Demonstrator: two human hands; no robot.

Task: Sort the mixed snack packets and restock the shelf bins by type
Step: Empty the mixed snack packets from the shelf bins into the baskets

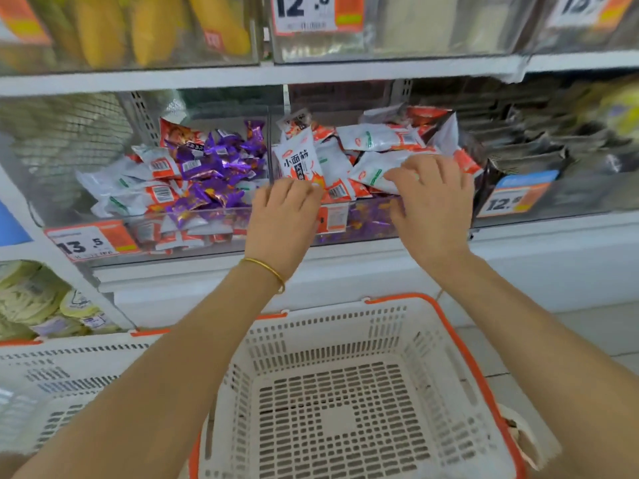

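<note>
Bare forearms reached over a white basket (345, 319) with an orange rim toward the shelf. The left hand (283, 207), fingers curled, held an upright white packet (299, 159) by its lower edge. The right hand (432, 198) lay with bent fingers on a flat white packet (371, 171); whether it gripped could not be told. Both packets sat in the middle clear bin (366, 233). The neighbouring left bin (193, 236) mixed white packets with purple sweets (214, 167).

White-and-red snack packets (377, 140) heaped in right clear bin (366, 233), purple packets (214, 167) mixed among white ones in left bin (114, 216)
</note>
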